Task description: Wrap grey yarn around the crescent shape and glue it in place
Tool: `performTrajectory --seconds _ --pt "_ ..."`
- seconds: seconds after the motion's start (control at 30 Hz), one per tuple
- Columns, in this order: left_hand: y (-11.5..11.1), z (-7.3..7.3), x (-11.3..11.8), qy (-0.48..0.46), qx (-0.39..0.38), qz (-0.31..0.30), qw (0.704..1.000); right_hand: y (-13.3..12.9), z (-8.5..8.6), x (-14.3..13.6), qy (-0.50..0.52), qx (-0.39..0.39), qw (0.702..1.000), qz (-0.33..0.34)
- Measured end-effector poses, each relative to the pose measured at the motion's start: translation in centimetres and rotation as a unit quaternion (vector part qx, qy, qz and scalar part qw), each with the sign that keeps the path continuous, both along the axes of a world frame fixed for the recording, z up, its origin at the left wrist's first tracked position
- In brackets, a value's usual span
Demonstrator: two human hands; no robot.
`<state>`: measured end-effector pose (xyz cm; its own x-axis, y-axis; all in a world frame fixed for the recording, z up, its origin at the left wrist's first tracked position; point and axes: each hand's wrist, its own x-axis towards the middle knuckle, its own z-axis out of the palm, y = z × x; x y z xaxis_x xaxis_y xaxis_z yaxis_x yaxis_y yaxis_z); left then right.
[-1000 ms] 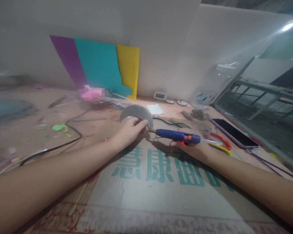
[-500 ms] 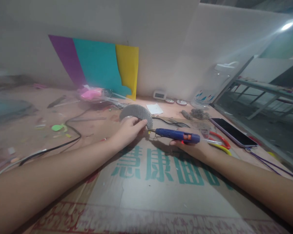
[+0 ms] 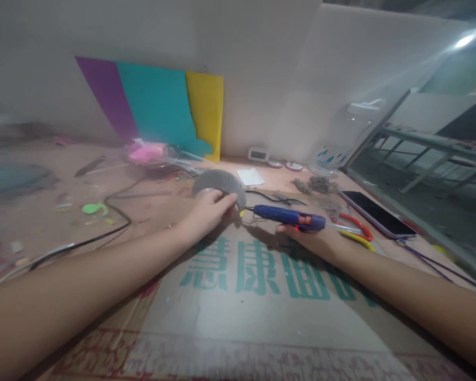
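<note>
1. The gray piece (image 3: 220, 181) is a little beyond the middle of the table (image 3: 43, 227), toward its far edge; it has a rounded outline, like part of a disc, with fine ridges suggesting wound yarn.
2. The left hand (image 3: 216, 205) grasps the piece along its near side, the thumb pressed on its lower right rim.
3. The right hand (image 3: 309, 236) is wrapped around a glue gun (image 3: 281, 215), right of the piece. The gun's long axis runs left to right, its thin metal nozzle (image 3: 249, 208) pointing left at the piece's lower right rim. The left fingertips are just beside that tip, nearer to it than the right hand; whether nozzle and rim touch cannot be told.
4. The gun's body is smooth, dark blue and tubular, with an orange part (image 3: 304, 220) near the back and a clear rod (image 3: 343, 228) behind it.
5. Beneath both hands, flat cardboard (image 3: 222, 323) printed with large green characters reaches toward the viewer.
6. Near the table's right edge lie a glossy dark-screened phone (image 3: 378, 214) and curved red and yellow handles (image 3: 359, 233).
7. At the far edge stand a clear plastic bottle (image 3: 343, 140), toward the right corner, and a purple, teal and yellow sheet (image 3: 154, 106).
</note>
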<state>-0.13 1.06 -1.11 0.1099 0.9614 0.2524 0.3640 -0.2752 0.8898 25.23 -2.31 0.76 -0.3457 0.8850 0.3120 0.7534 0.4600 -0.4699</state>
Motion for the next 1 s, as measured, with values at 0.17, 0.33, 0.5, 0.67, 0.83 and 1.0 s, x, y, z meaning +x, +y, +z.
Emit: performTrajectory --seconds 0.17,0.33,0.5,0.67,0.83,1.0 --pt "-0.03 -0.02 0.16 -0.034 -0.030 -0.005 0.999 -0.28 0.52 -0.38 -0.007 0.011 1.000 -0.029" --pt "0.01 -0.17 0.05 -0.054 -0.038 -0.006 0.998 -0.12 0.45 -0.33 -0.009 0.010 0.999 -0.029" --pt "0.17 -0.45 -0.08 -0.051 -0.030 -0.006 0.998 0.04 0.26 -0.23 -0.008 0.011 1.000 -0.026" --pt "0.06 -0.23 0.02 -0.057 -0.036 -0.001 0.998 -0.14 0.28 -0.19 -0.007 0.015 0.999 -0.031" --pt "0.00 -0.06 0.17 -0.059 -0.049 0.003 0.997 -0.04 0.10 -0.04 -0.017 0.034 0.999 -0.012" --pt "0.34 -0.42 0.08 -0.053 -0.040 -0.002 0.998 0.05 0.01 -0.04 -0.010 0.039 0.999 0.000"
